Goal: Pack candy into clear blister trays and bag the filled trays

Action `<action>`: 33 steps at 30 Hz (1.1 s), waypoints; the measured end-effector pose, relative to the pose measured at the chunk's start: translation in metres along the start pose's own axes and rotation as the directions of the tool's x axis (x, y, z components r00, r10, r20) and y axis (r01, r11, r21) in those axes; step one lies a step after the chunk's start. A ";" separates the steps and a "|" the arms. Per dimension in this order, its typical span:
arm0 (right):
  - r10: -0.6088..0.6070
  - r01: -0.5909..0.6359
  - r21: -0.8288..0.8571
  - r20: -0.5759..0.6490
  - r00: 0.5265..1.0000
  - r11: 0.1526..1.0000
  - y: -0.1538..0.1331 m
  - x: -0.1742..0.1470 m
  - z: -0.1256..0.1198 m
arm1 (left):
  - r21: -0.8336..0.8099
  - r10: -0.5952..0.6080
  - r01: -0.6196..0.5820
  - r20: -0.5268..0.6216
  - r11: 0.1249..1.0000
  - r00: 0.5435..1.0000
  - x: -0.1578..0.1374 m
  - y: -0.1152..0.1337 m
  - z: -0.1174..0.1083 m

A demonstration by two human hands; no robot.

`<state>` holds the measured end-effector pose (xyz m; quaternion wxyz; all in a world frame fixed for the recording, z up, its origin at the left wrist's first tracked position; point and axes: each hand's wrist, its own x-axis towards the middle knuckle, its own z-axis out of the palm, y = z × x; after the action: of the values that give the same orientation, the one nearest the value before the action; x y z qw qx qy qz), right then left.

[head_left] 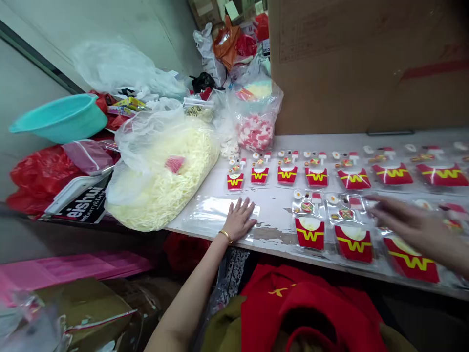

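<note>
My left hand (241, 218), a gold bangle at its wrist, lies flat with fingers spread on clear plastic bags (207, 215) near the table's front edge. At the right, my right hand (406, 222) reaches over the front row of clear packs, slightly blurred. Its fingers stretch left, the tips by the upper corner of a pack (353, 242); I make out nothing held in them. Each pack shows a red fries carton with a yellow W and small food-shaped pieces above it. Left of that stands another front-row pack (309, 232). Behind runs a second row of similar packs (317, 176).
A big clear bag of pale yellow strips (176, 171) bulges at the left, near a turquoise basin (62, 120) and a red plastic bag (44, 176). Behind the packs are a bag of pink and white pieces (255, 132) and a tall cardboard box (366, 68).
</note>
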<state>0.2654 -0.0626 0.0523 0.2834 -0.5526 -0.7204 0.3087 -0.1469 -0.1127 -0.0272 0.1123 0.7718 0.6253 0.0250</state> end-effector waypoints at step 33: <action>-0.602 0.830 -0.043 0.668 0.438 0.557 -0.070 0.072 0.128 | -0.398 -0.249 0.166 -0.166 0.902 0.954 -0.016 0.002 -0.005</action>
<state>0.1090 -0.0237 0.0272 0.0445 -0.1039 -0.9793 0.1678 -0.1497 -0.1279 -0.0207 0.1940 0.6569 0.6959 0.2156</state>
